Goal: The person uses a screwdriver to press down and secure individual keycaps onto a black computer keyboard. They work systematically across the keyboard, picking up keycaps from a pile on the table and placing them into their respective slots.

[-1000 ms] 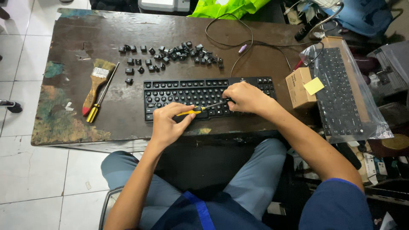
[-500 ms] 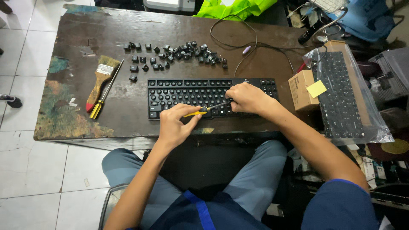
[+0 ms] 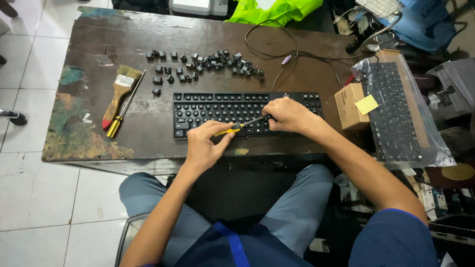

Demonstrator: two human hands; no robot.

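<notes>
Two hands (image 3: 247,131) over black keyboard (image 3: 222,111) on worn brown table (image 3: 148,133), white tiled floor (image 3: 34,193).

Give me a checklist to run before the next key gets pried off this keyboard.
1. Left hand grips the yellow-handled screwdriver: ok.
2. Right hand steadies the black keyboard: ok.
3. Screwdriver tip seated under a key: cannot tell, the right hand hides it.
4. Removed keycaps lie apart from the keyboard: ok.
5. Cable off the keys: ok.
</notes>
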